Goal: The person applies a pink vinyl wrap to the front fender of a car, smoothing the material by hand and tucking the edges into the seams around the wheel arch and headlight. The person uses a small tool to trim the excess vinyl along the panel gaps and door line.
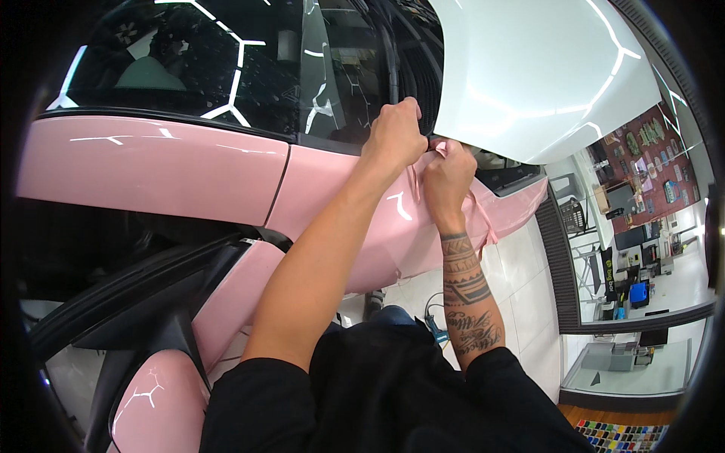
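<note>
Where the curved, glossy white hood (pixel 529 83) ends at upper centre, your right hand (pixel 451 177) pinches a thin pink film flap (pixel 442 149); your left hand (pixel 394 137) curls farther from it, up-left, its grip hidden, so I cannot tell.

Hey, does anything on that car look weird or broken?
Yes, a pink strip hangs loose near the right hand instead of lying flat on the fender. The hood is white, which looks odd because the mirror is pink.
</note>
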### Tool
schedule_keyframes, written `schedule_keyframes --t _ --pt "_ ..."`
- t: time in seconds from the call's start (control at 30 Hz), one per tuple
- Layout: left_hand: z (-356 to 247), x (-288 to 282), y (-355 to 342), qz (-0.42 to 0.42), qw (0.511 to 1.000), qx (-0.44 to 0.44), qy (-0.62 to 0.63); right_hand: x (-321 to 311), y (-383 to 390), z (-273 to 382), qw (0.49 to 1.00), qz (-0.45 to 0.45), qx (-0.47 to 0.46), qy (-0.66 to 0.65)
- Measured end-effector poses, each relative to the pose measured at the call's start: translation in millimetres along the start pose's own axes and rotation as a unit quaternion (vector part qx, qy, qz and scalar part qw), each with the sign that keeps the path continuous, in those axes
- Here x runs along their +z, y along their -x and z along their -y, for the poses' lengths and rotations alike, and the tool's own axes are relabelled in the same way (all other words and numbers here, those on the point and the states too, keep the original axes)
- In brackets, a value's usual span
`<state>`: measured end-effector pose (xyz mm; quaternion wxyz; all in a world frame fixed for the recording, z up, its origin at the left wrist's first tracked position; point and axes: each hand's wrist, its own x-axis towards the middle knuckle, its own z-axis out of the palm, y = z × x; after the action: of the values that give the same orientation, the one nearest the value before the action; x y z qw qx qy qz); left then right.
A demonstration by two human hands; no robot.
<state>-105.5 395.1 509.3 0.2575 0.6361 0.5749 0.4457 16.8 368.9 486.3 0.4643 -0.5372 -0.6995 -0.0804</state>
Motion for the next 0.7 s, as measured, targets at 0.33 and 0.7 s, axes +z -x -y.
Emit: schedule_keyframes --t 0.33,0.7 --pt "0.9 3.4 -3.6 0.029 1.000 0.005 0.007 2.5 11.5 7.5 0.975 -0.049 0.122 -0.181" --pt "5.6 -15.0 4.1 0.051 0.986 0.151 0.046 -170.8 -109.7 100.9 0.966 0.024 -0.008 -0.257"
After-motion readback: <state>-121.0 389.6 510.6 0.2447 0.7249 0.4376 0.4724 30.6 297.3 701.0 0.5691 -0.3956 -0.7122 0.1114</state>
